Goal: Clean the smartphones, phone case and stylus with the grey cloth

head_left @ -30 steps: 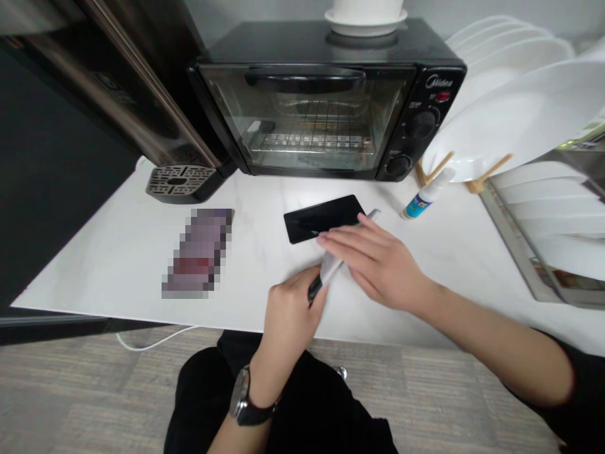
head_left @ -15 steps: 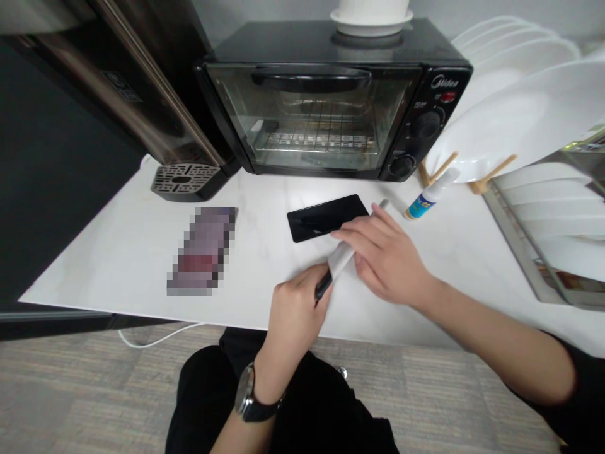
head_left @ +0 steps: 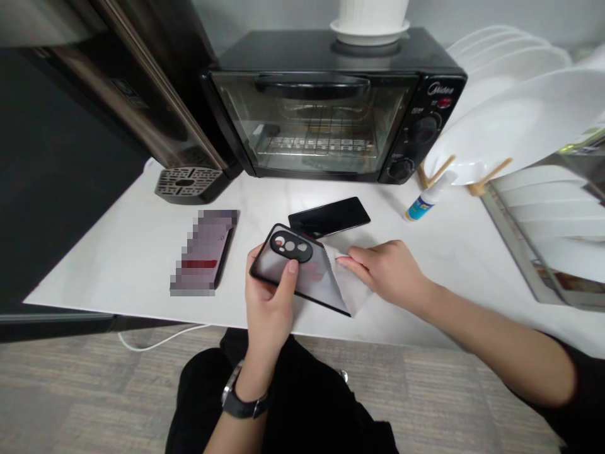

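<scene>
**Case turned face-up in the left hand, cloth drawn off to its right**

Nearest the camera, a wristwatch sits on the left wrist. Above it the left hand holds the phone case lifted just off the bench. The left grip is closed on the case's near end, with the thumb pressed beside the black camera ring.

A second ago the case stood edge-on, wrapped in the white cloth, with the right hand laid flat over it. Now its smoky back panel faces the camera and the cloth has slid to the case's right edge. There the right hand has its grip pinched on a fold of the cloth. By my reading, the wiping has passed from the rim to the broad face.

Left of the case, a pixelated flat item lies on the bench. Just behind the case is a black phone, lying flat and untouched. Farther right of the case, a small spray bottle rests tilted against a rack of white plates. Behind the case stands the toaster oven with its door shut. To the far left of the case is a drip tray under a dark appliance.
</scene>
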The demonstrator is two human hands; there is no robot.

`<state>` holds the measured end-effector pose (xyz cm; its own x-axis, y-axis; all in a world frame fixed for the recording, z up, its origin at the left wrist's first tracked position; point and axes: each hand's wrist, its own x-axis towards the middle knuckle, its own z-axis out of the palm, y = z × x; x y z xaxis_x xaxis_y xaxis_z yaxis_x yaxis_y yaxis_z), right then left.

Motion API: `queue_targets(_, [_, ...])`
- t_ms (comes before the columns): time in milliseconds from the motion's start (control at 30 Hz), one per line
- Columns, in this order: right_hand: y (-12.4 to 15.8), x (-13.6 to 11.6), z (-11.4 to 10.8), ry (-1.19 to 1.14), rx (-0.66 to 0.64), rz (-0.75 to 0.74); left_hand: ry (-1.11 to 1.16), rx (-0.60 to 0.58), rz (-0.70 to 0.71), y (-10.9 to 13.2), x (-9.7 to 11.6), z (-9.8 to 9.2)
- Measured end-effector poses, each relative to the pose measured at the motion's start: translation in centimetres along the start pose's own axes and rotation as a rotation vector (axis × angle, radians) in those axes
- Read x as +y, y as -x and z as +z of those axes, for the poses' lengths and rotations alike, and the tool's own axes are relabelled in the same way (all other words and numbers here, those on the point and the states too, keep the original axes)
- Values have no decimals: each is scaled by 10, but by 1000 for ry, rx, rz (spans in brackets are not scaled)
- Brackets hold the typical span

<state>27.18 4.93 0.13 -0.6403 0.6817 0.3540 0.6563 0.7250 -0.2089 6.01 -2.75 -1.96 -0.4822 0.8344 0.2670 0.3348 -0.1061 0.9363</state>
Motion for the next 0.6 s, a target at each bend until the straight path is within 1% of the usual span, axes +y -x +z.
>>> queue_targets(67, [0, -4, 0, -64, 16, 31, 13, -44, -21, -1, 1, 0])
queue_targets(167, [-1, -11, -2, -222, 28, 99, 0, -153, -21, 2, 9, 4])
queue_targets(267, [-2, -15, -4, -445, 71, 206, 1, -340, -23, 9, 25, 14])
queue_targets(367, [-3, -13, -8, -607, 169, 289, 59, -573, -115, 10, 43, 22])
queue_targets(433, [-3, -10, -9, -688, 206, 313, 83, -663, -169, 4, 52, 23])
queue_targets(500, [-5, -9, -9, -805, 201, 345, 130, -689, -198, -4, 55, 22])
queue_targets(567, [-7, -8, -8, -933, 221, 399, 200, -655, -233, -7, 53, 20])
queue_targets(600, [-8, -8, -7, -983, 259, 432, 240, -630, -254, -4, 51, 20])
